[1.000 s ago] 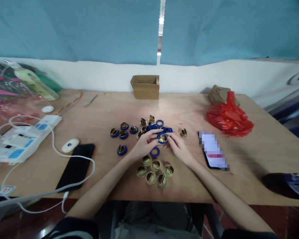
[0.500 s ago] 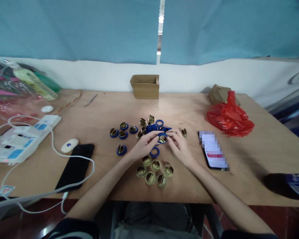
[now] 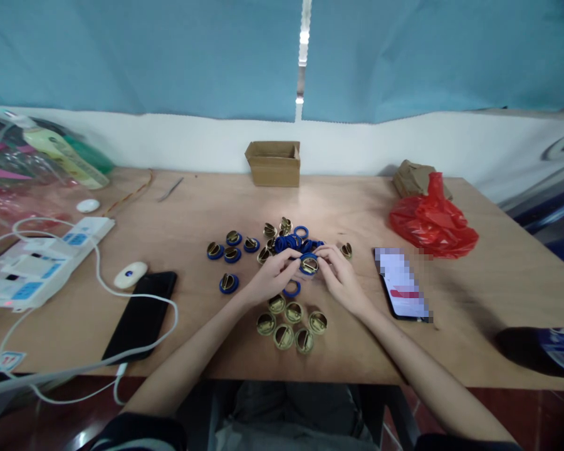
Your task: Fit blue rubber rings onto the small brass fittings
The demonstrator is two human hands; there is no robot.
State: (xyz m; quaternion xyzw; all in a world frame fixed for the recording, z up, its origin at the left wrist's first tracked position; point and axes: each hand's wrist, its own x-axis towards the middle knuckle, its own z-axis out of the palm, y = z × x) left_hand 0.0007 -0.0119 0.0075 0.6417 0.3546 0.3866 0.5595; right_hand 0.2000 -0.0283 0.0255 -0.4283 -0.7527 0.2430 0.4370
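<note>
The person sits at a wooden table (image 3: 498, 294) with both forearms stretched out over its near edge. The left hand (image 3: 269, 279) and the right hand (image 3: 342, 280) meet above the middle of the table, and together they pinch one brass cap (image 3: 309, 265) ringed in blue, thumbs and forefingers closed on its rim from either side. The cap is held just clear of the tabletop, in front of a heap of blue rings (image 3: 291, 241) mixed with more brass pieces. A single loose blue ring (image 3: 292, 289) lies on the wood directly below the hands, partly hidden by the left fingers. Nearer the person, five bare brass caps (image 3: 291, 324) lie grouped close together, touching or almost so. To the left of the heap, five caps already fitted with blue rings (image 3: 229, 250) lie in a loose scatter, well apart from the bare group. A phone with a lit screen (image 3: 402, 285) lies just right of the right wrist, and a red plastic bag (image 3: 432, 219) sits beyond it. On the left, a dark phone (image 3: 141, 313) lies face up with a white cable (image 3: 98, 363) across it, near a white power strip (image 3: 42, 260). A small cardboard box (image 3: 274, 163) stands open at the far edge against the wall.
</note>
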